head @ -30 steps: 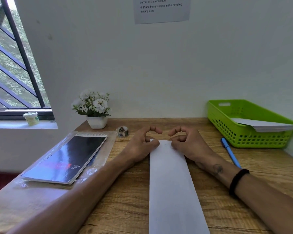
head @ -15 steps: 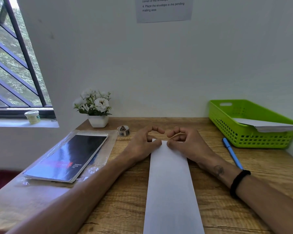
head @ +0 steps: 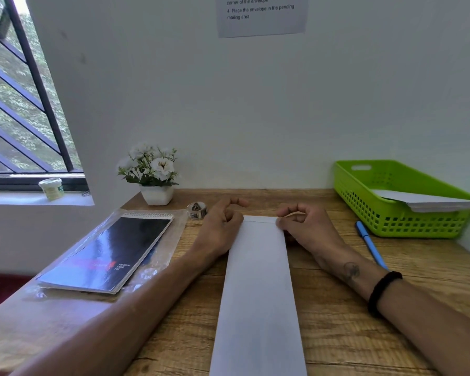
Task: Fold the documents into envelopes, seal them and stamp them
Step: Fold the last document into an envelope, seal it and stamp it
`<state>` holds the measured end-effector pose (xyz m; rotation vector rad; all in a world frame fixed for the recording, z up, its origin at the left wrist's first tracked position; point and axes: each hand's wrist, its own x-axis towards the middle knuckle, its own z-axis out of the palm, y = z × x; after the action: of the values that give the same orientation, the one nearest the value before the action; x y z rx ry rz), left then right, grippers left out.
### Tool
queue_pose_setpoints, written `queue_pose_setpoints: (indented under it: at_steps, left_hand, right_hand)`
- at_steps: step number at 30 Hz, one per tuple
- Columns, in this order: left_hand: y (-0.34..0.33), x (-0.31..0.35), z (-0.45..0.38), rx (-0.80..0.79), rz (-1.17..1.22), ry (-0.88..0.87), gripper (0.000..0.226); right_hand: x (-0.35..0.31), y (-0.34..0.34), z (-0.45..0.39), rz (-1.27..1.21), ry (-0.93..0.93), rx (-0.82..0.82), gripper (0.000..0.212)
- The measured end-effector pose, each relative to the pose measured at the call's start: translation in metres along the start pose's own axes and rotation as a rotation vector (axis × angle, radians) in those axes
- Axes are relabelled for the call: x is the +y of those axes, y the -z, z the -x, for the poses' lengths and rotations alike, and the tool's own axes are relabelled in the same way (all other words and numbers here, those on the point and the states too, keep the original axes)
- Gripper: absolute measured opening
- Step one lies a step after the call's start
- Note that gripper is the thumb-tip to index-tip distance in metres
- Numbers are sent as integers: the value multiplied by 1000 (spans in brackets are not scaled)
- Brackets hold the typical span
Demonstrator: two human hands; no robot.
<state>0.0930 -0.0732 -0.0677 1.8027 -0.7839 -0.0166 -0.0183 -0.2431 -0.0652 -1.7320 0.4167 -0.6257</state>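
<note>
Taking the folded document [head: 258, 280] as my landmark, it lies as a long narrow strip down the middle of the wooden surface [head: 337, 335], running from the near edge away toward the wall. Well to its left sits a black spiral pad [head: 107, 253] on a clear plastic sleeve, and just off its far left corner is a small roll of stamps [head: 197, 210], with a potted white flower [head: 155, 177] behind that.

My left hand [head: 219, 229] rests at the document's far left corner, fingers curled with the thumb side pressing the paper's edge down. My right hand [head: 305, 226] is at the far right corner, its grip pinching the top edge between thumb and curled fingers. A thin line shows across the paper just below that far edge, and I read it as two layers not quite meeting.

So I judge I am in the folding step, squaring the far end and flattening the crease. Next I need to line the layers up evenly, then run my fingers firmly along the fold so it stays flat enough to slide into an envelope.

To the document's right lie a blue pen [head: 369, 244] and, beyond it, a green basket [head: 391, 218] holding white paper; whether that is envelopes I cannot tell
</note>
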Motion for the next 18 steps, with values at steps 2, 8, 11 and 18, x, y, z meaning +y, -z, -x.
queue_pose_setpoints:
  at_steps: [2, 8, 11, 18]
  left_hand:
    - [1, 3, 3, 42, -175, -92, 15]
    - [-6, 13, 14, -38, -524, -291, 29]
    - [-9, 18, 17, -83, -485, -299, 40]
    - [-9, 26, 22, -93, -163, -286, 51]
  right_hand:
    - [0, 1, 0, -35, -5, 38, 10]
    - [-9, 2, 3, -199, -49, 89, 15]
    - [-14, 1, 5, -287, -51, 43, 17]
    - [-23, -6, 19, -16, 191, -69, 18]
